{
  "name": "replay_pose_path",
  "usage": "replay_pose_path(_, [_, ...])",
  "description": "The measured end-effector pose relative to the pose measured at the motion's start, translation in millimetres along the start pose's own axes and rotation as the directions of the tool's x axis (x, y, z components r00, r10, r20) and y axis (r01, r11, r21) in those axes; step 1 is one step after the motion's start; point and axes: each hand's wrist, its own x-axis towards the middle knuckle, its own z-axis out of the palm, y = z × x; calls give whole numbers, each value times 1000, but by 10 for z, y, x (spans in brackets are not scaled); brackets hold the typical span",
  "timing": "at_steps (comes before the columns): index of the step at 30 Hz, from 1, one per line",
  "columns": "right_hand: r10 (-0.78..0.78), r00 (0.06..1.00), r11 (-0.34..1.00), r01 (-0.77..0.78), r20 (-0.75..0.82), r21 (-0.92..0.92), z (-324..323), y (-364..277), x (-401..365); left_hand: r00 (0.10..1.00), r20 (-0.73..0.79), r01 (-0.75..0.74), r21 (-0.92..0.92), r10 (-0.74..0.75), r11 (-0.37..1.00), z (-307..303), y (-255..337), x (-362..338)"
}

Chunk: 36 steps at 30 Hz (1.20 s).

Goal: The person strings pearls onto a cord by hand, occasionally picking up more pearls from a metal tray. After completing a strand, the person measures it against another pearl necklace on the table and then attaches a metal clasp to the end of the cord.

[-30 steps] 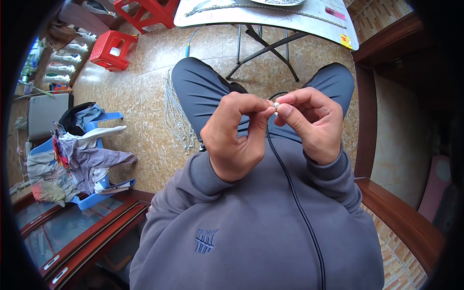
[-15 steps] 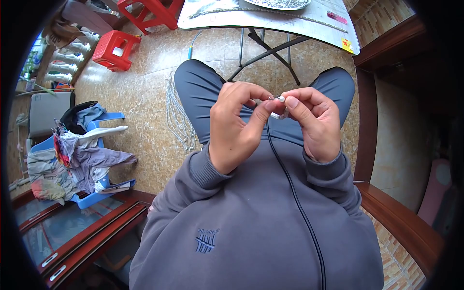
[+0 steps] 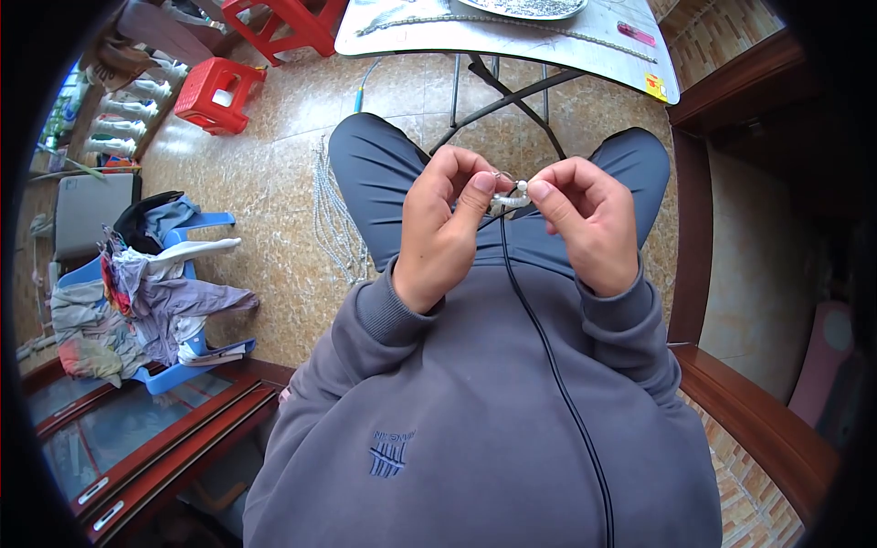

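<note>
Above my lap, a small curved string of white beads (image 3: 509, 201) hangs between my two hands. My left hand (image 3: 440, 228) is closed, thumb against fingers, on one end of it, where a thin loop stands out near the fingertips. The other end is pinched between thumb and index finger of my right hand (image 3: 592, 222), beside a round white bead (image 3: 523, 185). How the bead joins the loop is too small to make out. A black cable (image 3: 548, 338) runs down my front, just below the beads.
Ahead stands a white folding table (image 3: 420, 38) with a plate (image 3: 539, 7) of small pieces, a long bead strand and a pink lighter (image 3: 637, 35). More strands (image 3: 333, 215) lie on the floor at left. Red stools (image 3: 217, 96) and a blue chair (image 3: 169, 374) heaped with clothes stand further left.
My hands have drawn slightly apart, the left moving left and tilting. The curved bead string and its thin loop now show more plainly between the fingertips.
</note>
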Motion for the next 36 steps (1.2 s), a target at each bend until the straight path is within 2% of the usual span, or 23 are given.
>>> replay_pose_path(1, [-3, 1000, 1000, 3, 4, 0, 11, 10, 12, 1000, -3, -3, 1, 3, 1000, 12, -9, -4])
replay_pose_path(3, [127, 992, 958, -125, 7, 257, 55, 33, 48, 999, 46, -10, -11, 10, 1000, 44, -24, -24])
replay_pose_path(5, [250, 967, 836, -237, 41, 495, 88, 40, 78, 995, 99, -16, -23, 19, 1000, 62, -34, -28])
replay_pose_path(6, [248, 968, 836, -235, 41, 495, 94, 38, 78, 995, 101, -18, -23, 21, 1000, 53, -40, -21])
replay_pose_path(10, [53, 996, 978, -38, -67, 206, 123, 41, 45, 985, 147, 61, 169, -86, 984, -37, -57, -5])
replay_pose_path(11, [54, 996, 978, -39, -67, 206, 115, 42, 43, 985, 148, 62, 169, -87, 984, -30, -54, -11])
replay_pose_path(13, [-26, 997, 999, 24, -71, -39, 74, 36, 54, 976, 113, 181, 35, -184, 983, 3, -36, -26])
replay_pose_path(15, [-104, 993, 956, 82, -62, -280, 29, 39, 57, 954, 97, 294, -101, -285, 950, 36, -27, -37])
replay_pose_path(21, [-37, 999, 977, 31, -23, -211, -49, 133, 91, 989, 5, 146, 51, -146, 988, 50, -75, -16])
replay_pose_path(25, [2, 1000, 999, -1, 25, -42, -106, 167, 110, 998, 62, -19, 364, -4, 931, -75, -22, 52])
replay_pose_path(31, [32, 997, 999, -34, 71, 26, -157, 214, 131, 995, 86, -75, 438, 42, 896, -102, 18, 65])
replay_pose_path(36, [67, 993, 997, -72, 99, 43, -169, 218, 124, 989, 113, -141, 569, 93, 810, -129, 145, 83])
